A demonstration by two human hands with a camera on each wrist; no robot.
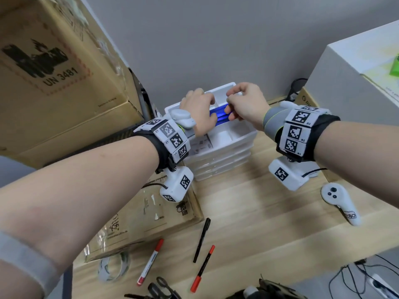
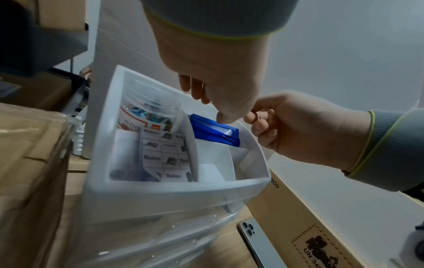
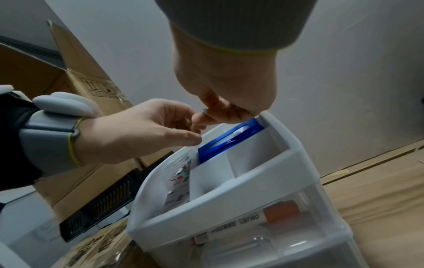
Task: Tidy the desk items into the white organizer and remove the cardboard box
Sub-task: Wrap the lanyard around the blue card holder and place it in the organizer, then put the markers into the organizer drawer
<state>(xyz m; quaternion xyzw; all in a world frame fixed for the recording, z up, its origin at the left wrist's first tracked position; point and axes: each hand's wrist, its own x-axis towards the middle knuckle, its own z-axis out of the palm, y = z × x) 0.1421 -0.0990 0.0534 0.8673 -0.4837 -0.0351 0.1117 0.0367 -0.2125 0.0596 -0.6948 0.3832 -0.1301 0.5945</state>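
The white organizer [image 1: 224, 147] stands at the back of the desk, and a blue case [image 1: 219, 115] sits on edge in its top tray's rear compartment. My left hand [image 1: 200, 111] is over the case's left end, its thumb [image 2: 223, 117] on the top edge and its fingers curled behind. My right hand [image 1: 244, 104] is at the right end with its curled fingers [image 1: 228, 111] around the case. A clear jar [image 2: 149, 108] and a notes sheet [image 2: 167, 154] fill the tray's left compartment. A flat cardboard box [image 1: 146, 214] lies on the desk to the left.
Near the desk's front edge lie a black marker [image 1: 201, 240], a red-capped marker [image 1: 150, 262], a red pen [image 1: 203, 268], a tape roll [image 1: 113, 267] and scissors [image 1: 162, 288]. A white controller [image 1: 340, 202] lies at the right. A large carton [image 1: 54, 72] looms at the left, a white box [image 1: 356, 72] at the right.
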